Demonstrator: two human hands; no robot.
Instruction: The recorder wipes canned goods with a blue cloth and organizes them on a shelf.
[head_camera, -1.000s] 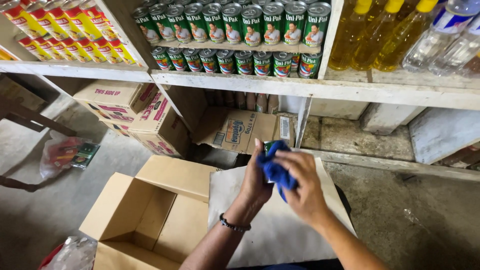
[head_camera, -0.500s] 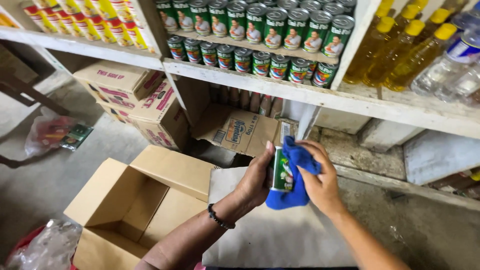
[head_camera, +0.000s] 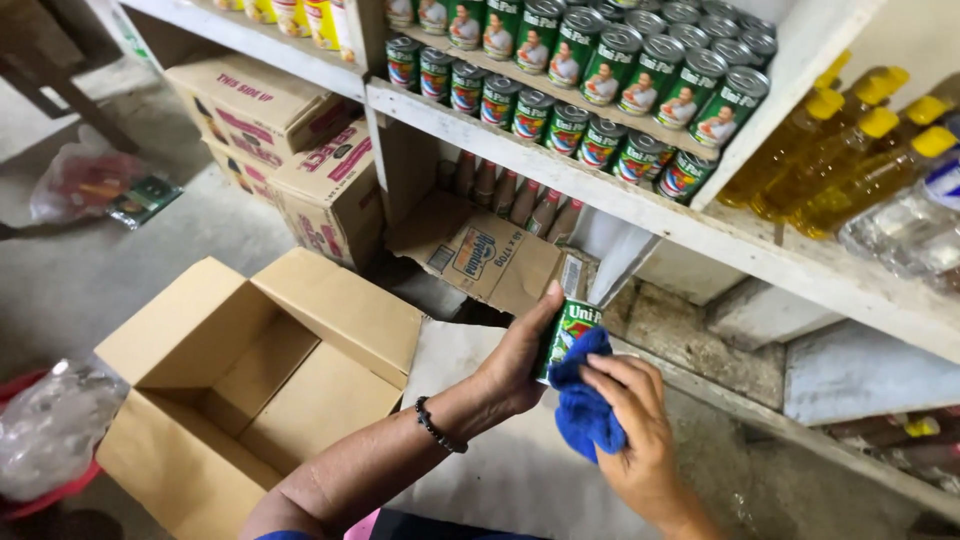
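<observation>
Overhead, shelf (head_camera: 640, 215) above concrete floor (head_camera: 120, 270).

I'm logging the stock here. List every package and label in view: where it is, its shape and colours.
Can: held in the left hand, green label; right hand presses a blue cloth on it.
Shelved cans: two stacked rows, green and red labels with a portrait.
Oil bottles: right shelf, yellow caps.
Printed cartons: stacked on the floor at left, brown with red print.
Open box: plain brown, flaps up.

Green-labelled cans (head_camera: 600, 90) fill the shelf; brown printed cartons (head_camera: 300, 160) are stacked below left.
</observation>
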